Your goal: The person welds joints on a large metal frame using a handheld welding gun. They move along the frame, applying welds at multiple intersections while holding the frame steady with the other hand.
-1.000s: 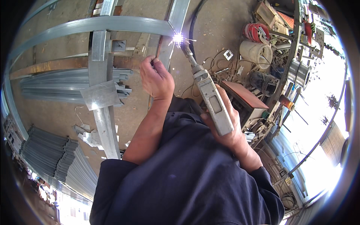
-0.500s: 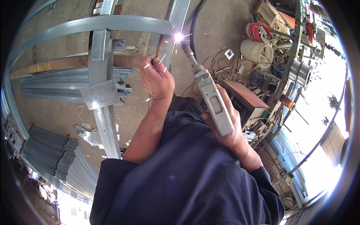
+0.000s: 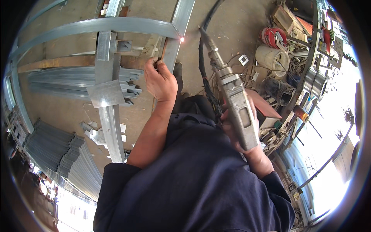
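Over brown floor (image 3: pixel 232 34), right hand (image 3: pixel 230 128) clamps slanting grey metal torch (image 3: pixel 234 91), tip up-left, right of upper-centre glowing steel joint (image 3: pixel 181 38); left hand (image 3: pixel 160 83) grip unclear.

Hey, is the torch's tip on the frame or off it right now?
Off it. The torch has its tip apart from the frame, with floor visible between it and the glowing spot.

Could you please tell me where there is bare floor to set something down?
Largely bare floor lies between the black cable and the red bucket. It is crowded around the white bucket and red-topped box.
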`<state>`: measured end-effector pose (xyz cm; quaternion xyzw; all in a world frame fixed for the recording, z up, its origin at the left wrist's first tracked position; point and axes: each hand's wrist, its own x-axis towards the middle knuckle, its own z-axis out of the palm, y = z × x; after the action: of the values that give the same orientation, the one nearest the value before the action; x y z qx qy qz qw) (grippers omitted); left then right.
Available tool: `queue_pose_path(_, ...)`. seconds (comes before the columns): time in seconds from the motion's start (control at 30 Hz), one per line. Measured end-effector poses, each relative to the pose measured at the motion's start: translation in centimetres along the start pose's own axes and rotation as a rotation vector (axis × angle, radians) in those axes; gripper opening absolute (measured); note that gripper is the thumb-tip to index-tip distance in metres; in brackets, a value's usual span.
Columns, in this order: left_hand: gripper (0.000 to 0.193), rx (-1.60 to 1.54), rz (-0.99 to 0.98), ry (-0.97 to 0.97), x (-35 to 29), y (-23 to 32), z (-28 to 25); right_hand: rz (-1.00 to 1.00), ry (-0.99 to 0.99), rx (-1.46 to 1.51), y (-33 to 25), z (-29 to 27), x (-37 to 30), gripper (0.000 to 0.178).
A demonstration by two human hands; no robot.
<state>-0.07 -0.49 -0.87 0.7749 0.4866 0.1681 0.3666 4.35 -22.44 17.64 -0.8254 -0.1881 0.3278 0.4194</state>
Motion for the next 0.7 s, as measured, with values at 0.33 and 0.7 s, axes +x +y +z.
queue_pose_path(0.33, 0.021, 0.113, 0.007, 0.029, 0.1, -0.1, 0.8, 0.003, 0.277, 0.307, -4.1, -9.7, 5.4, 0.08)
queue_pose_path(0.7, 0.02, 0.138, -0.11, 0.221, -1.3, -1.2, 0.2, -0.551, 0.138, 0.555, -7.4, -30.2, 24.3, 0.075)
